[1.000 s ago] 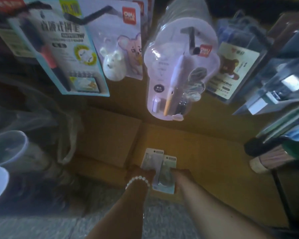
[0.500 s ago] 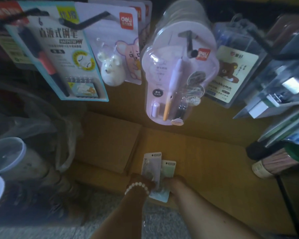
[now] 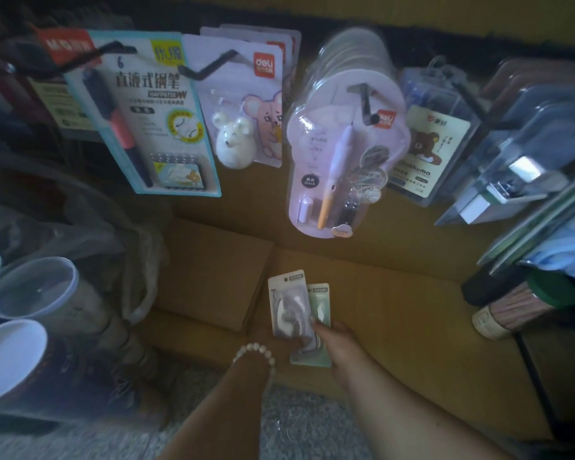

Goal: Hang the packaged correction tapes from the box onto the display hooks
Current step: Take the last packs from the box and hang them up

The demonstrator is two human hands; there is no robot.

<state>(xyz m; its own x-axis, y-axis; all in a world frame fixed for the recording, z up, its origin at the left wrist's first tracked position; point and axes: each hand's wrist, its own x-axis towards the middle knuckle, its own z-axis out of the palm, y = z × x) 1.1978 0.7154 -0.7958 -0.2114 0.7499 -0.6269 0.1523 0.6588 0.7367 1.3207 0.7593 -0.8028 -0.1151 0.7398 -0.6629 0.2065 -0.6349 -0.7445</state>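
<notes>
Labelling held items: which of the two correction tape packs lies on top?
The grey-white pack, held by the left hand; it overlaps the green pack, which shows from behind on its right side.

- grey-white correction tape pack (image 3: 289, 303), flat card with a blister bubble, hang hole up top, held upright over the open cardboard box (image 3: 395, 327)
- green pack (image 3: 317, 322) tucked right behind it, overlapping, sitting a bit lower and to the right
</notes>
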